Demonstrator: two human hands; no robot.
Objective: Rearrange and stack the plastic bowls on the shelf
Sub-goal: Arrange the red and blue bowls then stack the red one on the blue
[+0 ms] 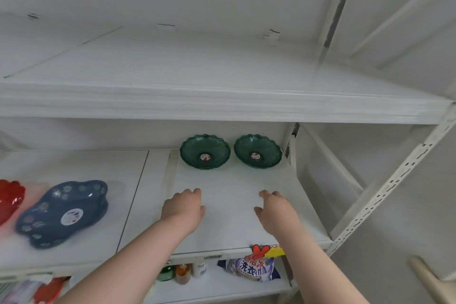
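Note:
Two green scalloped plastic bowls stand side by side at the back of the white middle shelf (234, 205): the left green bowl (204, 151) and the right green bowl (257, 150), each with a round sticker inside. My left hand (183, 207) and my right hand (276, 207) reach over the shelf in front of them, fingers loosely apart and pointing at the bowls, holding nothing. Both hands are well short of the bowls. A blue flower-patterned bowl (64, 212) and a red bowl (9, 198) lie further left on the same shelf.
An upper white shelf (222, 103) overhangs the bowls. A perforated metal upright (394, 180) stands at the right. Below the shelf edge sit small bottles (182, 274) and a detergent bag (251, 266).

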